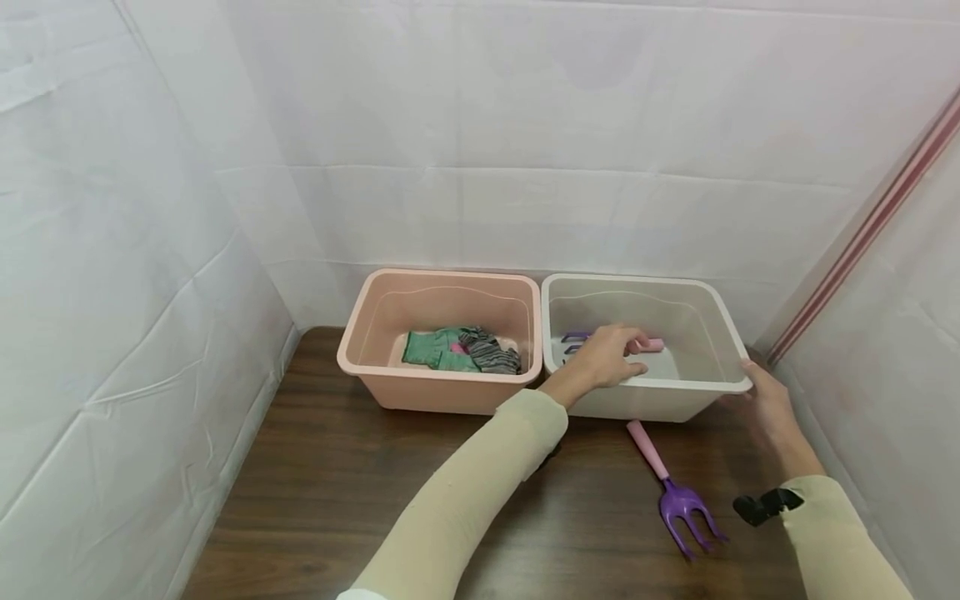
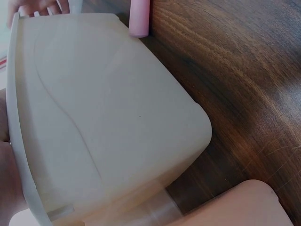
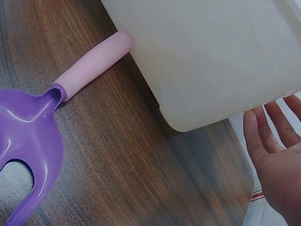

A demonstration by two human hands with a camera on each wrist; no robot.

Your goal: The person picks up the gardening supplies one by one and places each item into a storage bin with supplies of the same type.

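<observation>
My left hand reaches over the front rim of the white bin. Its fingers bend loosely above a tool with a pink handle and purple prongs, lying in the bin; the hand covers the tool's middle. At the bin's right end, my right hand holds the rim, a digit over the edge and the other fingers against the outer wall. On the table in front lies a purple hand fork with a pink handle.
A pink bin stands left of the white one, almost touching it. Inside lie green gloves and a grey striped glove. White sheets hang behind and beside the brown wooden table.
</observation>
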